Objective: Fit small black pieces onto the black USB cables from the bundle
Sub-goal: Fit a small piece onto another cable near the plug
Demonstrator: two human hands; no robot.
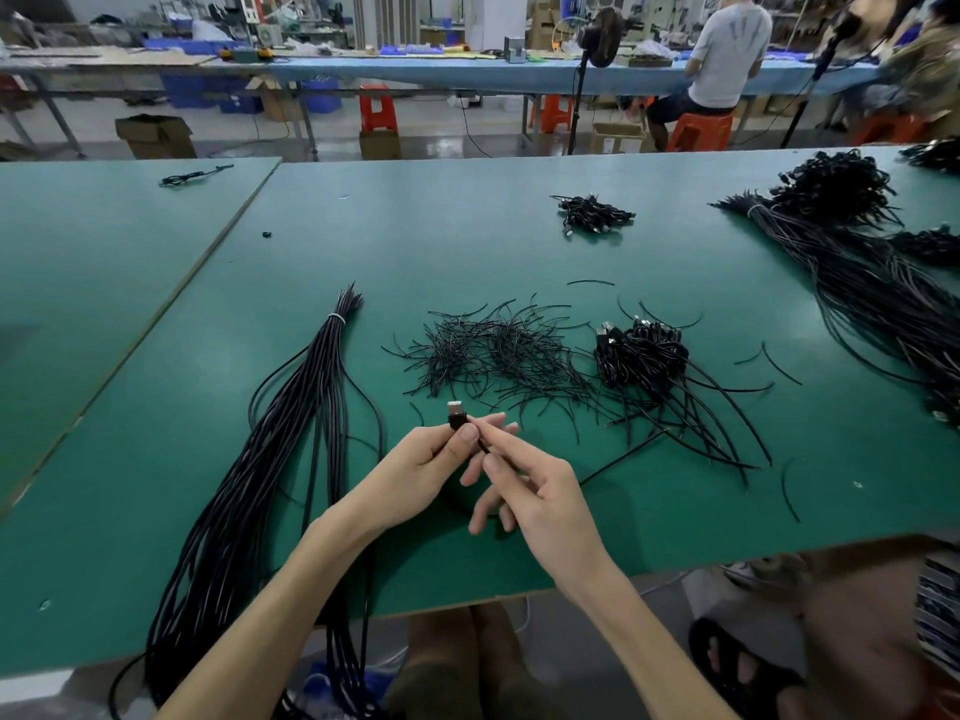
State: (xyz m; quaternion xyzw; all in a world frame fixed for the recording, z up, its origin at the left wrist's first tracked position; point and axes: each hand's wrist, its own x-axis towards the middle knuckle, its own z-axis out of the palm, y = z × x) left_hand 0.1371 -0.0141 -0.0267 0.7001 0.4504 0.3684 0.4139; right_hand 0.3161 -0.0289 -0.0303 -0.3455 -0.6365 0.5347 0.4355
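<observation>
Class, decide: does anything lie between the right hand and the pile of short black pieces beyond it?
Nothing visible does. The right hand pinches the cable behind the USB plug that the left hand holds; only bare green mat separates them from the pile.

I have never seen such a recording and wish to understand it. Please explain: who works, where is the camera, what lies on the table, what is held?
No machine works here: the grip is a person's two bare hands. The only picture comes from a camera on the person's head, looking forward and down. On the green table lie a tied bundle of long black cables at the left, a loose pile of short thin black pieces in the middle, and a heap of cables with plugs to its right. The left hand pinches a USB plug; the right hand pinches its cable just behind the plug.
</observation>
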